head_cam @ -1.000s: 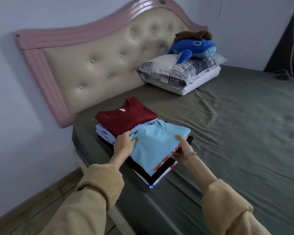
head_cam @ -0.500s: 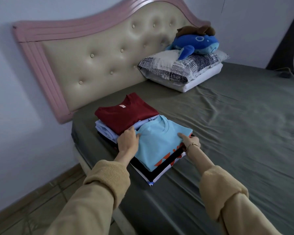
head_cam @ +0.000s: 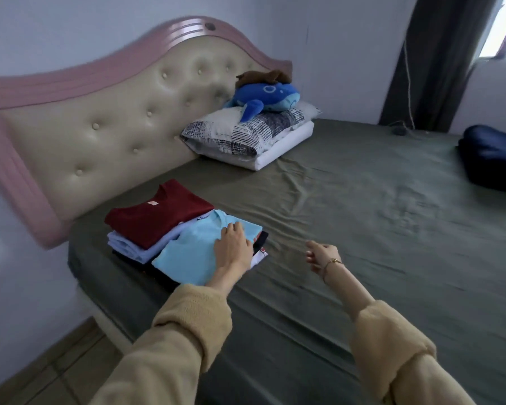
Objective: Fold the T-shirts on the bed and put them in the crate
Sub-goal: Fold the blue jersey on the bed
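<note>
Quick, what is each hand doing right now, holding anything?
Left hand: open, fingers resting flat on the light blue T-shirt, not gripping it.
Right hand: open, fingers loosely curled, holding nothing, above the bed sheet.

Both arms are reaching forward in rolled tan sleeves. The left hand [head_cam: 232,247] is lying palm-down, its fingers [head_cam: 235,229] spread and nearly straight, pressing flat. The right hand [head_cam: 322,255] is hovering in the air, fingers loosely curled, holding nothing, a thin bracelet [head_cam: 332,263] circling its wrist.
</note>
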{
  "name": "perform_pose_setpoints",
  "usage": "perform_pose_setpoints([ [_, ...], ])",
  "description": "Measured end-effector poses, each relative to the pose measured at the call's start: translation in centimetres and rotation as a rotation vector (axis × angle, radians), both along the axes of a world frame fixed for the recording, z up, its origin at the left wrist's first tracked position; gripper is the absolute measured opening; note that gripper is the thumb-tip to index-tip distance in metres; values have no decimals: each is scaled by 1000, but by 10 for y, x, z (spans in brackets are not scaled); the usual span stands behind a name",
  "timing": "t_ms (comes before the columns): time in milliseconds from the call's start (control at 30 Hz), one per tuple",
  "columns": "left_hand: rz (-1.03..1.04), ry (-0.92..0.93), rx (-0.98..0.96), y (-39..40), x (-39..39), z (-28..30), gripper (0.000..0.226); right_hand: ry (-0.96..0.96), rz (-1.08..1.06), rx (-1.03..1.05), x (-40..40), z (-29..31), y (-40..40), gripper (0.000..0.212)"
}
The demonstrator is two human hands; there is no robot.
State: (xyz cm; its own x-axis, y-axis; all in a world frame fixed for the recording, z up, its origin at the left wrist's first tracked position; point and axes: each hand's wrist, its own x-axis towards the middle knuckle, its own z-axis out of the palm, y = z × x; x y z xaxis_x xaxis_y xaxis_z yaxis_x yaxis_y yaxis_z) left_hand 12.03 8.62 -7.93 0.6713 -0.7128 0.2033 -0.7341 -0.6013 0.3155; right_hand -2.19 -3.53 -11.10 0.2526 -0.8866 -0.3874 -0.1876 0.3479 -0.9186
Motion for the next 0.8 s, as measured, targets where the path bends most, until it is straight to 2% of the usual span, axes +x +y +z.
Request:
perform_pose_setpoints([
  [133,-179,130,-5,-41,-70,-2,27,24,-34,-36,-83,7,-16,20],
  [267,-340,269,37,-100,-171,-7,27,194,-214,-146,-222,13,-42,3],
  [367,-463,349,73,-138,-248,-12,27,416,-375,-178,-329,12,-54,22],
  [500,-606,436,137,-172,-334,-18,28,710,-528,-167,-436,8,-52,26],
  [600,-698,489,215,-188,-384,-29,31,791,-580,-136,-484,-1,-51,31],
  [700,-800,581,276,-197,-424,-38,31,803,-488,-94,-511,-17,-52,39],
  [800,-851,665,327,-198,-448,-46,26,921,-474,-169,-518,-36,-51,36],
])
